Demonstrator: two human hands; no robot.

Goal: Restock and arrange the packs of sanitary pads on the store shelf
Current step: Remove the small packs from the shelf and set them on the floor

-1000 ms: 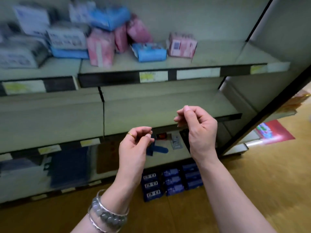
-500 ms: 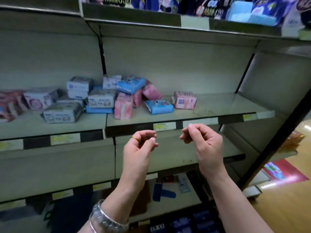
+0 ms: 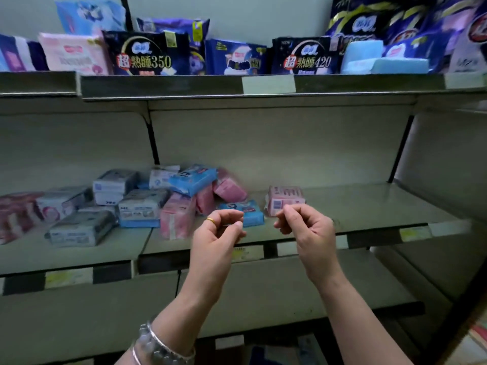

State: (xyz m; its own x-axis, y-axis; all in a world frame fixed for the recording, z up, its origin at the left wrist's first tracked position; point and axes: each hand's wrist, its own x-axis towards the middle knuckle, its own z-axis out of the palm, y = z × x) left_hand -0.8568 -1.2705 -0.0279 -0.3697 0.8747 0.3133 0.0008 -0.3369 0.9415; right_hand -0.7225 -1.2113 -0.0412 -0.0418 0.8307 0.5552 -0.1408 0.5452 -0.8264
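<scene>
Head cam, fwd, near shelf (image 3: 369, 204)

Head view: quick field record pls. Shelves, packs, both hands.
top shelf: row of upright packs, incl. black 350 pack and black 420 pack
middle shelf: jumbled pile of small packs, left and centre
light blue pack: tilted on top of the pile
pink pack: apart, right of the pile
left hand: before the middle shelf, fingers curled, no pack held
right hand: fingers curled, no pack held, just in front of the pink pack
task state: pile not yet arranged
</scene>
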